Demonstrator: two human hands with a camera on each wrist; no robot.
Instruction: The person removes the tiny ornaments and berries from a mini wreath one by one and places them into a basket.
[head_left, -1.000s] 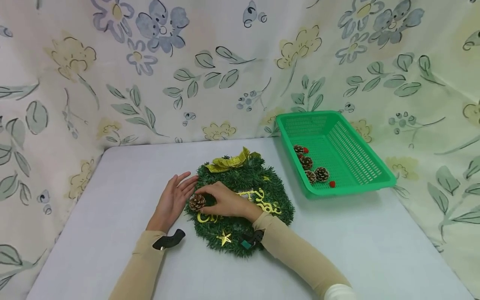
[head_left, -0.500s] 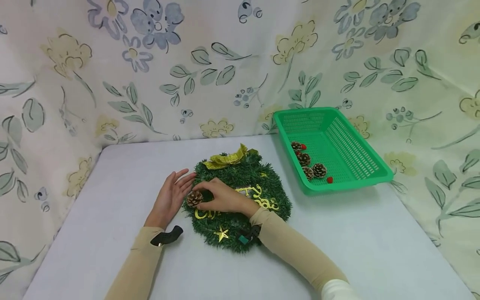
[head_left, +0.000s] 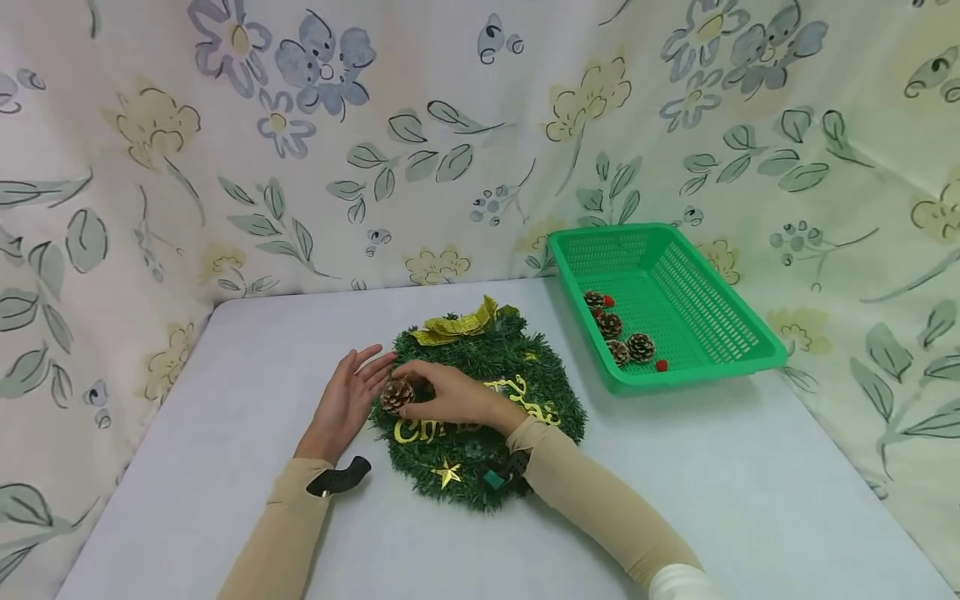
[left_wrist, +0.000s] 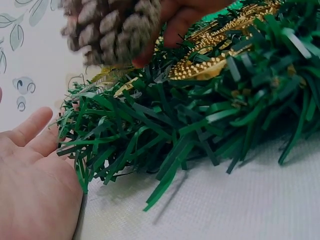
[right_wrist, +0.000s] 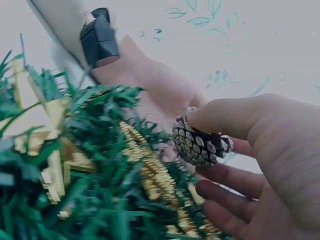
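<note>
A brown pinecone with pale-tipped scales (head_left: pixel 397 396) is pinched between the thumb and fingers of my right hand (head_left: pixel 453 395). It hangs just over the left edge of a green tinsel wreath (head_left: pixel 487 492), and in the left wrist view the pinecone (left_wrist: pixel 112 30) shows above the strands. My left hand (head_left: pixel 349 396) lies palm up with straight fingers at the wreath's left side, fingertips right at the tinsel (left_wrist: pixel 125 135). Gold lettering (head_left: pixel 408 431) crosses the wreath's middle, partly hidden by my right hand. A gold star (head_left: pixel 447 474) sits low on it and a gold bow (head_left: pixel 457 323) on top.
A green plastic basket (head_left: pixel 712 292) stands at the back right of the white table (head_left: pixel 720 483). Several pinecones (head_left: pixel 641 347) and small red pieces (head_left: pixel 662 366) lie along its left side. A floral curtain (head_left: pixel 450 125) hangs behind the table.
The head view has shifted slightly. My right hand keeps its pinch on the pinecone over the wreath's left edge, and the left hand stays beside it.
</note>
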